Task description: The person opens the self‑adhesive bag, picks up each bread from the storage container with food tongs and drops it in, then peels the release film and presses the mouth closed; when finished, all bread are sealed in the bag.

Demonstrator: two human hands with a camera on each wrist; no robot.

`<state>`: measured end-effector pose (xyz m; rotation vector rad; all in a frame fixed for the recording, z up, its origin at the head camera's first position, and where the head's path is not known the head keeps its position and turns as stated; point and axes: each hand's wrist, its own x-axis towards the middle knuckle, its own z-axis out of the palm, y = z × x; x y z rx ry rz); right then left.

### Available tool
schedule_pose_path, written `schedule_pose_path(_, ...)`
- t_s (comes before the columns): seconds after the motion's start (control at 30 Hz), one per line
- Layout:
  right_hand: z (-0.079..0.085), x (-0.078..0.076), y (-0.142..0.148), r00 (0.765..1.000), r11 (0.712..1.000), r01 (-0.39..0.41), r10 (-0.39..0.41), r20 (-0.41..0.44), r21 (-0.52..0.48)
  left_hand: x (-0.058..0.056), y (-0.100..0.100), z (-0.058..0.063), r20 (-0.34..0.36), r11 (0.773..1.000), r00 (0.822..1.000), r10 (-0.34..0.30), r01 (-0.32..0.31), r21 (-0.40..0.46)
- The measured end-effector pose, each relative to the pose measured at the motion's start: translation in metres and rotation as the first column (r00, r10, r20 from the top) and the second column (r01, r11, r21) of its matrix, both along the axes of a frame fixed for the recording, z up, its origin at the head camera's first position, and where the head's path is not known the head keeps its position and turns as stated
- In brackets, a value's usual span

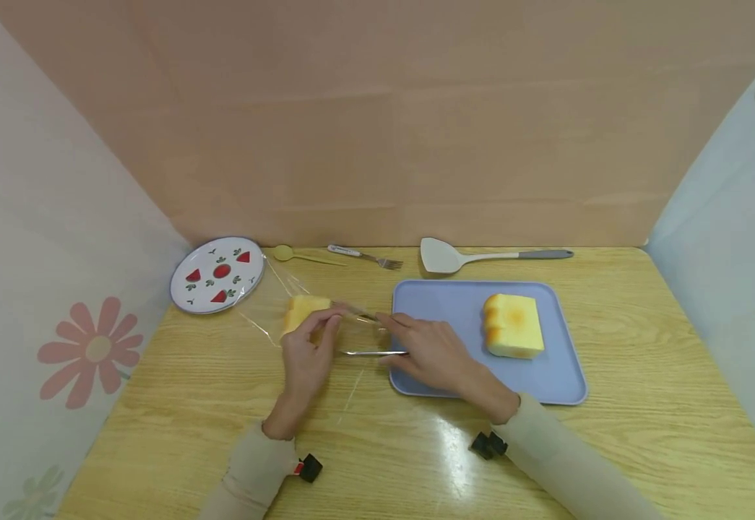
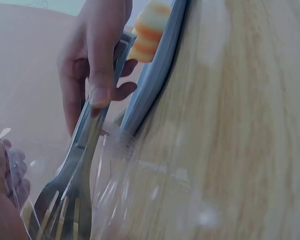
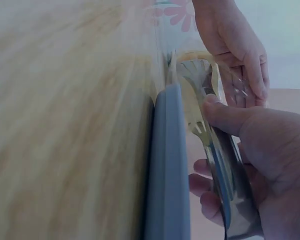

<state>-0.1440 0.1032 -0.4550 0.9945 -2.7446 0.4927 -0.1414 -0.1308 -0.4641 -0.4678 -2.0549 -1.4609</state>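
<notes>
My right hand (image 1: 434, 355) grips metal tongs (image 3: 225, 160), thumb on one arm and fingers round the other. The tongs' slotted ends (image 2: 65, 212) point left into a clear plastic bag (image 2: 115, 192). A yellow block of bread (image 1: 300, 310) lies within the bag, partly hidden behind my left hand (image 1: 307, 361). Thumb and fingertips of that hand pinch the bag near its mouth, beside the tongs. A second bread loaf (image 1: 514, 325), browned on top, sits on the blue tray (image 1: 438, 300) to the right.
At the back left lies a white plate (image 1: 217, 300) with red fruit designs. Along the back are a yellow spoon (image 1: 284, 253), a fork (image 1: 367, 256) and a white spatula (image 1: 442, 256) with a grey handle. Walls bound the table at the back and sides.
</notes>
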Motion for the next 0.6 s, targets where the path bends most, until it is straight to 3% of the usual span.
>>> schedule_pose_path(0.13,-0.001,-0.001,-0.002,1.0,1.0,0.005,-0.005,0.026,0.02,0.003,0.003,0.004,0.032,0.999,0.999,0.006,-0.007,0.044)
schedule_pose_path(0.37,0.0,0.001,-0.003,0.996,0.998,0.035,-0.04,0.08,0.055,0.013,0.005,0.027,0.108,0.998,0.994,0.018,-0.025,0.061)
schedule_pose_path(0.6,0.002,0.002,-0.004,0.977,0.993,0.11,-0.116,0.181,0.039,0.014,0.005,0.029,0.119,0.996,0.992,0.041,-0.049,0.07)
